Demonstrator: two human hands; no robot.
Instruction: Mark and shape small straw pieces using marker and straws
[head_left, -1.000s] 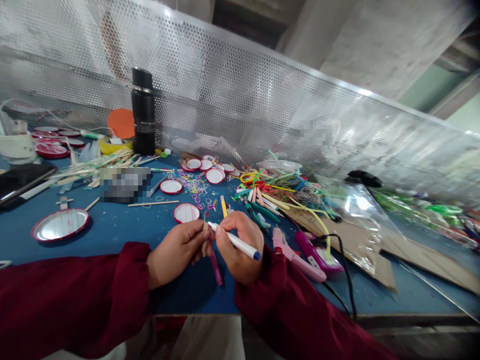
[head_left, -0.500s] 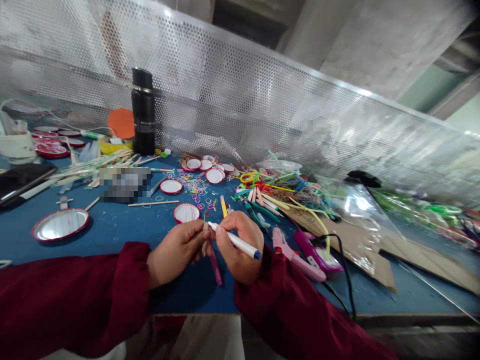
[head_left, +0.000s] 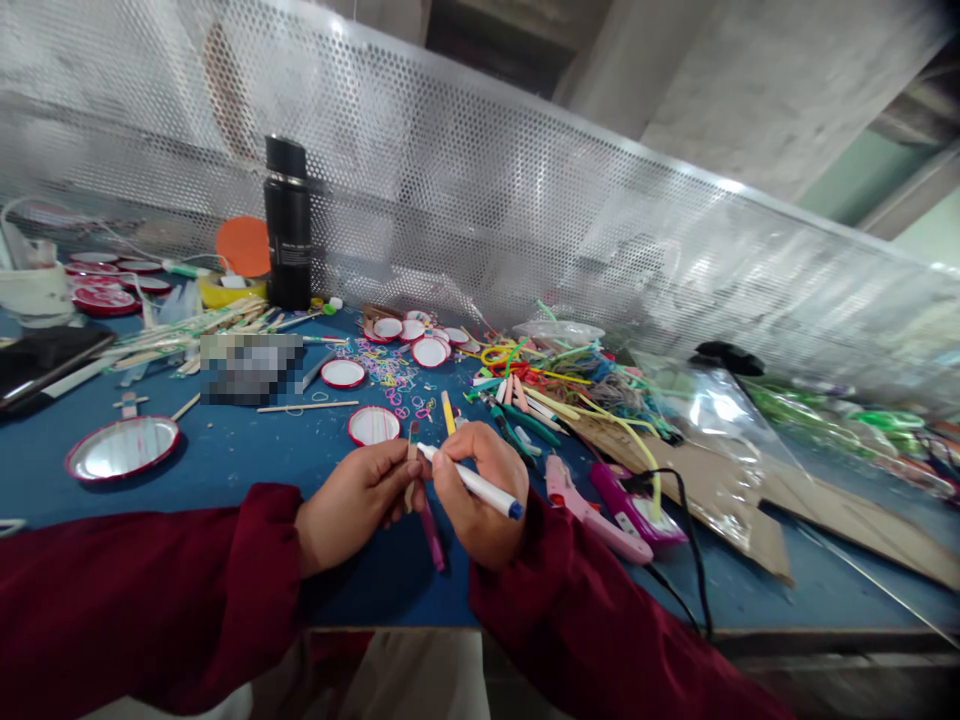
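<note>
My left hand (head_left: 360,495) pinches a short wooden craft stick (head_left: 412,468) upright, its top end coloured dark reddish. In my right hand (head_left: 482,495) is a white marker pen (head_left: 480,488) with a blue end, its tip touching or very close to the stick. A purple marker (head_left: 433,538) rests on the table beneath and between both hands. Just beyond the right hand lies a yellow marker (head_left: 448,412), partly covered by the fingers. A red-rimmed white lid (head_left: 374,426) sits beyond the left hand.
Small coloured rubber bands (head_left: 397,375) and more lids (head_left: 430,351) lie ahead. Pliers (head_left: 510,428), a pink glue gun (head_left: 592,515) and a corded purple device (head_left: 637,510) are to the right. A black bottle (head_left: 289,225) stands before the perforated metal screen (head_left: 465,180); a larger lid (head_left: 124,447) lies left.
</note>
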